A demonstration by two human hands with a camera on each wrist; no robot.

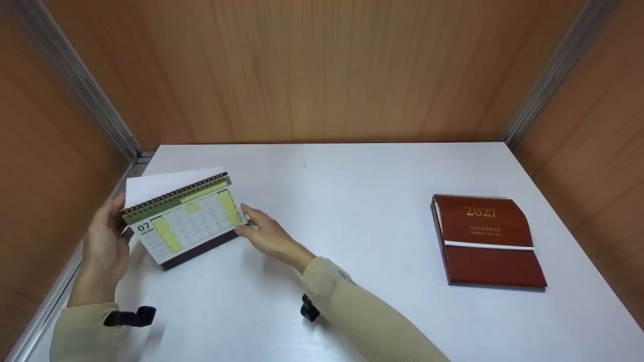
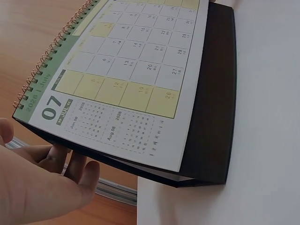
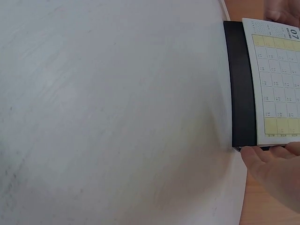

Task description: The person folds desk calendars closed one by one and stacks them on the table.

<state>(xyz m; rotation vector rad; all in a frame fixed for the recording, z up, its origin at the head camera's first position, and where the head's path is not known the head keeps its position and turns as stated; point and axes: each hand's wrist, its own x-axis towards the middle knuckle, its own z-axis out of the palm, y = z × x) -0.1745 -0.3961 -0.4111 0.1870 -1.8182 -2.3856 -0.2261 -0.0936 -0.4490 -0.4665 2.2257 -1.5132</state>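
A desk calendar (image 1: 193,218) with a green header and a 07 page stands tilted at the left of the table. A white sheet (image 1: 168,182) rises behind its spiral binding. My left hand (image 1: 105,246) holds its left end near the binding, fingers partly hidden behind; in the left wrist view these fingers (image 2: 77,166) curl at the dark side edge. My right hand (image 1: 271,239) pinches the lower right edge, its thumb (image 3: 255,161) beside the black base strip (image 3: 241,84).
On the right side of the white table (image 1: 342,211) lies a dark red 2027 calendar (image 1: 488,266) with a white band across it. Wooden panels (image 1: 327,70) enclose the table at the back and both sides. Black straps (image 1: 131,317) show at the sleeves.
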